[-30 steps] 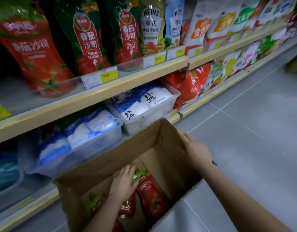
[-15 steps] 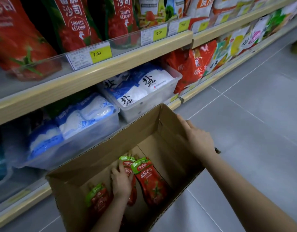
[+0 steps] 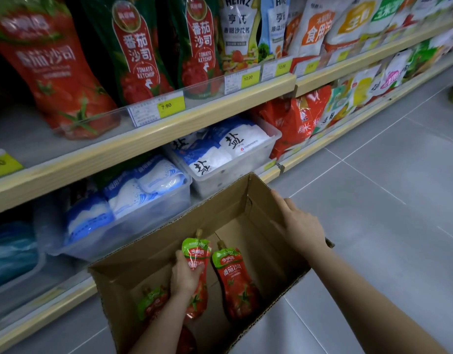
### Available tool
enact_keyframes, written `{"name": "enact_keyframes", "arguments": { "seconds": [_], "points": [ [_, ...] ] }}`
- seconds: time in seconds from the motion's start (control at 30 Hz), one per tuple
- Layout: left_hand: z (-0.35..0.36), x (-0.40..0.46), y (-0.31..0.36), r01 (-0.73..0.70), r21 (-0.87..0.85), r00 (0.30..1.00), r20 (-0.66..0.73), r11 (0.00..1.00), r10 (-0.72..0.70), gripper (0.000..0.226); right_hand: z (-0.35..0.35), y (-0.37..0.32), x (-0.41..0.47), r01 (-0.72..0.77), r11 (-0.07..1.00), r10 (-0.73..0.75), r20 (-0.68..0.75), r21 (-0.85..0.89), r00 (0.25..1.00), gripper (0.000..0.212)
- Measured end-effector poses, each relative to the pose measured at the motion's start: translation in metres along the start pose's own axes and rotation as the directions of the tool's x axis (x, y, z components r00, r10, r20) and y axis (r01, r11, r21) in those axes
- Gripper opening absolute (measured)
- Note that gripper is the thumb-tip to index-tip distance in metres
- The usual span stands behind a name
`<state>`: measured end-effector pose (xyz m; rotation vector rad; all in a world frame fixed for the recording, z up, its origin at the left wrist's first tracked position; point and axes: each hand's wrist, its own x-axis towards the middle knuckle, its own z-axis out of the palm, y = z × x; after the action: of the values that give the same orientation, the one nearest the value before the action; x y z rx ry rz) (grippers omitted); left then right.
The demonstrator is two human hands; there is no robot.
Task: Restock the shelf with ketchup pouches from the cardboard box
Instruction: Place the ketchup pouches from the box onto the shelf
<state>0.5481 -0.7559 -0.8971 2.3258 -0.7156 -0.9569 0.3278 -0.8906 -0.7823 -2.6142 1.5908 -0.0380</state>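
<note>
An open cardboard box (image 3: 153, 246) stands on the floor against the shelving. Inside it my left hand (image 3: 185, 275) is closed around a red ketchup pouch (image 3: 196, 254) with a green top, lifted a little off the bottom. A second pouch (image 3: 235, 277) lies just to its right, and a third (image 3: 151, 301) lies to the left, partly hidden by my forearm. My right hand (image 3: 298, 226) grips the box's right wall at the rim. On the upper shelf (image 3: 169, 129) stand large ketchup pouches (image 3: 141, 54).
Clear bins of white and blue salt bags (image 3: 228, 154) fill the lower shelf right behind the box. Red and mixed bags (image 3: 296, 121) sit further right. Yellow price tags (image 3: 170, 106) line the shelf edge. Grey tiled floor (image 3: 373, 187) stretches to the right.
My left hand has closed on a pouch and raised it from the box bottom. The view has tilted up toward the shelf. My right hand stays on the box wall.
</note>
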Motion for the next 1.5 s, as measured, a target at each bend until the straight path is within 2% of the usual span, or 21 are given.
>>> {"name": "enact_keyframes", "arguments": {
  "seconds": [0.13, 0.3, 0.4, 0.43, 0.53, 0.63, 0.7, 0.73, 0.8, 0.9, 0.97, 1.07, 1.23, 1.4, 1.43, 1.5],
  "points": [
    [-0.029, -0.012, 0.024, -0.178, -0.073, 0.984, 0.014, 0.981, 0.180, 0.053, -0.002, -0.002, -0.002, 0.005, 1.000, -0.006, 0.024, 0.021, 1.000, 0.071],
    [-0.070, -0.039, 0.063, -0.332, -0.226, 0.941, -0.010, 0.916, 0.338, 0.053, -0.028, -0.017, -0.003, -0.035, 0.974, 0.010, 0.112, 0.222, 0.994, 0.073],
    [-0.087, -0.054, 0.085, -0.405, -0.254, 0.913, -0.069, 0.878, 0.402, 0.051, -0.055, -0.041, 0.004, 0.016, 0.925, -0.027, 0.024, 0.379, 0.999, 0.064],
    [-0.094, -0.061, 0.092, -0.434, -0.261, 0.901, -0.094, 0.863, 0.424, 0.050, -0.068, -0.055, 0.005, 0.051, 0.870, -0.059, 0.002, 0.490, 0.998, 0.060],
    [-0.111, -0.075, 0.109, -0.495, -0.261, 0.869, -0.142, 0.829, 0.474, 0.050, -0.102, -0.097, 0.006, 0.055, 0.618, -0.144, 0.045, 0.784, 0.989, 0.047],
    [-0.124, -0.090, 0.118, -0.522, -0.252, 0.853, -0.165, 0.815, 0.495, 0.053, -0.123, -0.127, 0.003, 0.020, 0.425, -0.182, 0.064, 0.905, 0.981, 0.021],
    [-0.133, -0.099, 0.120, -0.532, -0.261, 0.846, -0.195, 0.806, 0.496, 0.057, -0.130, -0.138, 0.002, -0.028, 0.290, -0.191, 0.087, 0.957, 0.978, 0.016],
    [-0.139, -0.103, 0.120, -0.526, -0.274, 0.850, -0.196, 0.805, 0.489, 0.061, -0.134, -0.142, 0.001, -0.036, 0.258, -0.193, 0.088, 0.965, 0.977, 0.016],
    [-0.153, -0.105, 0.114, -0.497, -0.308, 0.867, -0.127, 0.811, 0.483, 0.071, -0.144, -0.147, 0.001, -0.030, 0.232, -0.197, 0.078, 0.972, 0.977, 0.015],
    [-0.169, -0.106, 0.095, -0.452, -0.310, 0.865, 0.076, 0.837, 0.495, 0.081, -0.162, -0.154, 0.002, 0.010, 0.210, -0.219, 0.037, 0.978, 0.975, 0.015],
    [-0.177, -0.111, 0.087, -0.437, -0.291, 0.865, 0.123, 0.851, 0.487, 0.077, -0.173, -0.158, 0.003, 0.031, 0.226, -0.243, 0.026, 0.974, 0.970, 0.015],
    [-0.185, -0.118, 0.088, -0.447, -0.287, 0.867, 0.094, 0.847, 0.489, 0.068, -0.186, -0.166, 0.005, 0.002, 0.239, -0.271, 0.064, 0.971, 0.960, 0.013],
    [-0.197, -0.120, 0.085, -0.447, -0.340, 0.862, 0.082, 0.827, 0.500, 0.088, -0.200, -0.177, 0.008, -0.041, 0.168, -0.231, 0.080, 0.985, 0.970, 0.023],
    [-0.208, -0.123, 0.083, -0.438, -0.383, 0.860, 0.085, 0.814, 0.503, 0.056, -0.200, -0.175, -0.002, 0.000, 0.065, -0.231, 0.015, 0.998, 0.973, 0.026],
    [-0.208, -0.126, 0.085, -0.425, -0.431, 0.862, 0.076, 0.796, 0.501, 0.053, -0.195, -0.173, -0.007, 0.021, 0.077, -0.245, -0.002, 0.997, 0.970, 0.027],
    [-0.207, -0.130, 0.092, -0.370, -0.567, 0.878, 0.045, 0.736, 0.476, 0.054, -0.180, -0.169, -0.019, 0.062, 0.171, -0.259, -0.016, 0.983, 0.966, 0.029]
  ]
}}
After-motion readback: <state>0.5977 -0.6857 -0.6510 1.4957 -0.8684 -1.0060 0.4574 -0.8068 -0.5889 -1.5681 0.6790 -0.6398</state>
